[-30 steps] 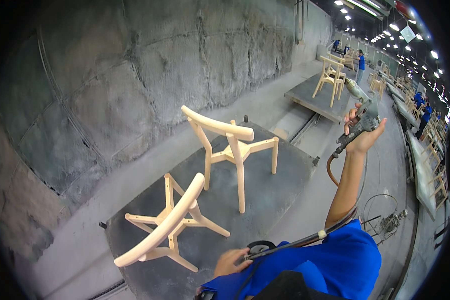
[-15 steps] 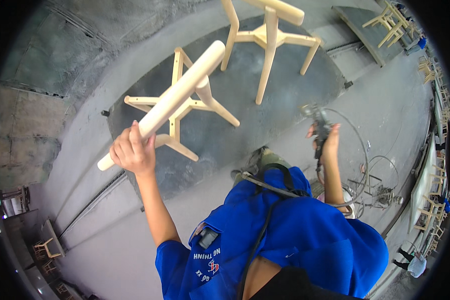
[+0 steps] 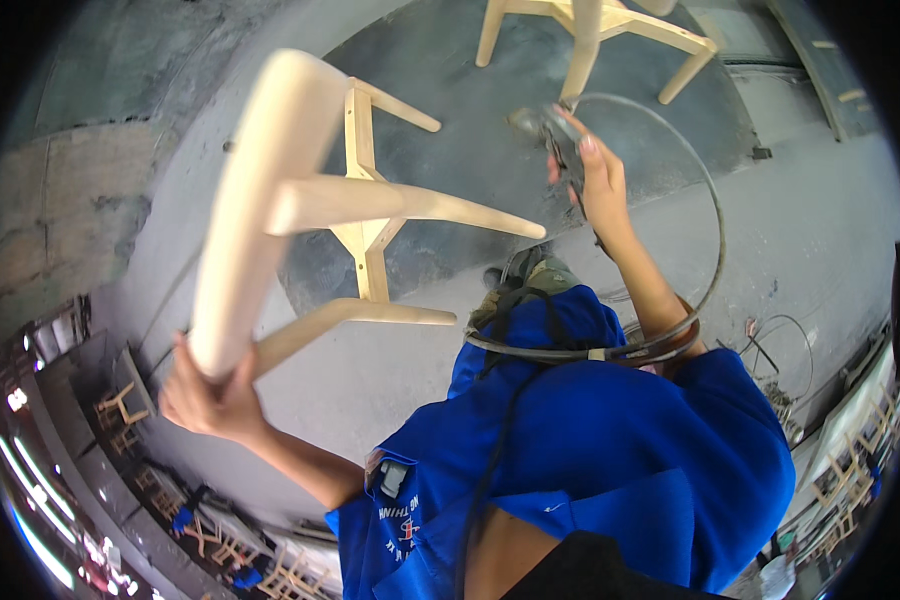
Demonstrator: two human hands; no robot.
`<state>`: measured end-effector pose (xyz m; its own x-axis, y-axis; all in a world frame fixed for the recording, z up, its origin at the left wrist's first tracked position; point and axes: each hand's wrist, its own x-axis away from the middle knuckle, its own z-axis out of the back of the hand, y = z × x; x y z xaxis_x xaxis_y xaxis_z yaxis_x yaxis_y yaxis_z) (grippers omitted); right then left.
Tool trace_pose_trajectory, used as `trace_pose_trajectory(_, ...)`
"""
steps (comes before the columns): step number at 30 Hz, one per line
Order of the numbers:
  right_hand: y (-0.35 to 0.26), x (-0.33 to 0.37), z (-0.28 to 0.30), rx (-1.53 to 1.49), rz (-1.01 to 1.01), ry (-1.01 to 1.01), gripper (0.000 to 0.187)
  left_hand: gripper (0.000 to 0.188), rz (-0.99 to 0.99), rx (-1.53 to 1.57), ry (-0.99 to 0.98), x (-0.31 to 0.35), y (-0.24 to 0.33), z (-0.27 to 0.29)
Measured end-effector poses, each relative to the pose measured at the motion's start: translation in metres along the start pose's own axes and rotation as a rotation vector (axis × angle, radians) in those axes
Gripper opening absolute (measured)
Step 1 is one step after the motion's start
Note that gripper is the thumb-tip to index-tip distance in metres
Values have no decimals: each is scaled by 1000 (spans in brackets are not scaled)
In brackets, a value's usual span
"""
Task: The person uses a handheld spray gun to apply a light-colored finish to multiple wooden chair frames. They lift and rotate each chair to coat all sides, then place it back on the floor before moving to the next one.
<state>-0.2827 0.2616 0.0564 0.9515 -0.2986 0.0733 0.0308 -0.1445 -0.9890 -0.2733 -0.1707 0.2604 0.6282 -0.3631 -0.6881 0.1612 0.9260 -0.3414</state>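
My left hand (image 3: 210, 395) is closed around the lower left end of the thick backrest rail of a pale wooden chair frame (image 3: 332, 203). The frame is tilted, its rail close to me and its cross-shaped seat support and legs beyond. In my right hand (image 3: 602, 190) is a dark spray gun (image 3: 562, 150), its nozzle end to the left, to the right of the frame and apart from it. A grey hose (image 3: 712, 190) loops from the gun around my right forearm. Whether mist leaves the nozzle I cannot tell.
A second pale chair frame (image 3: 610, 25) stands at the far side on the dark round platform (image 3: 460, 95). A dark board (image 3: 805, 60) is at the far right. Coiled hose (image 3: 800, 335) lies on the floor to the right. More chair frames (image 3: 850, 485) line the right edge.
The held chair frame has come up nearer to me and turned, its rail now steeper. My right hand has carried the spray gun left and farther forward. The view has shifted too.
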Motion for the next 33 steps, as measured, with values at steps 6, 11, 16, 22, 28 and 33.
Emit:
trace_pose_trajectory(6,49,-71,-35,-44,-179,-39,60,88,210,150,-45,-47,-27,-41)
trace_pose_trajectory(11,114,-54,-13,-32,-301,95,57,87,57,25,91,-63,-50,-79)
trace_pose_trajectory(16,168,-14,31,70,-335,127,57,95,49,-235,242,-48,-92,-158)
trace_pose_trajectory(22,182,60,46,314,-294,-41,54,124,518,396,-262,69,-56,-274)
trace_pose_trajectory(28,197,146,-11,442,-529,-88,53,55,1394,1015,-381,254,67,-245)
trace_pose_trajectory(33,228,123,-146,209,-519,-16,49,34,1473,1114,-444,247,32,-258)
